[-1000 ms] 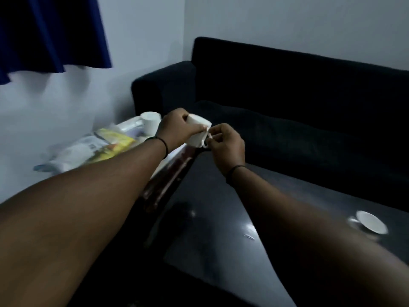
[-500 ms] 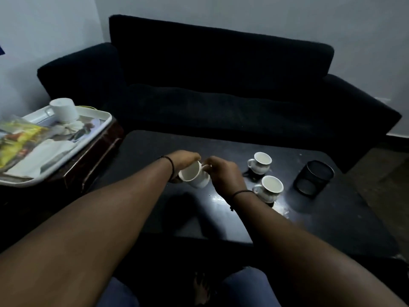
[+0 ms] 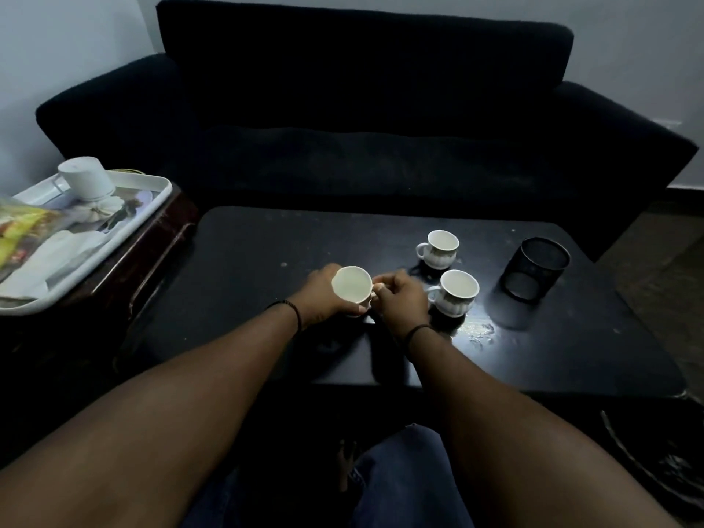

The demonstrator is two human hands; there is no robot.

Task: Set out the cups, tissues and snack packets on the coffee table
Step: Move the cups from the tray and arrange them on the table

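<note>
A white cup [image 3: 352,284] stands upright at the middle of the black coffee table [image 3: 244,261]. My left hand [image 3: 318,297] wraps round its left side and my right hand [image 3: 400,299] pinches its handle. Two more white cups stand to the right, one nearer [image 3: 455,293] and one farther back [image 3: 439,248]. On the white tray [image 3: 152,196] at the left sit an upturned white cup [image 3: 87,177], a yellow snack packet [image 3: 19,234] and white tissues [image 3: 53,257].
A black mesh holder [image 3: 535,268] stands right of the cups. The tray rests on a dark wooden side table [image 3: 152,253]. A black sofa [image 3: 362,108] runs behind the coffee table. My knee in jeans [image 3: 400,478] is below the table's near edge.
Both hands carried the cup from beside the tray down to the middle of the coffee table; it now stands upright. The view swung right and down to the table.
</note>
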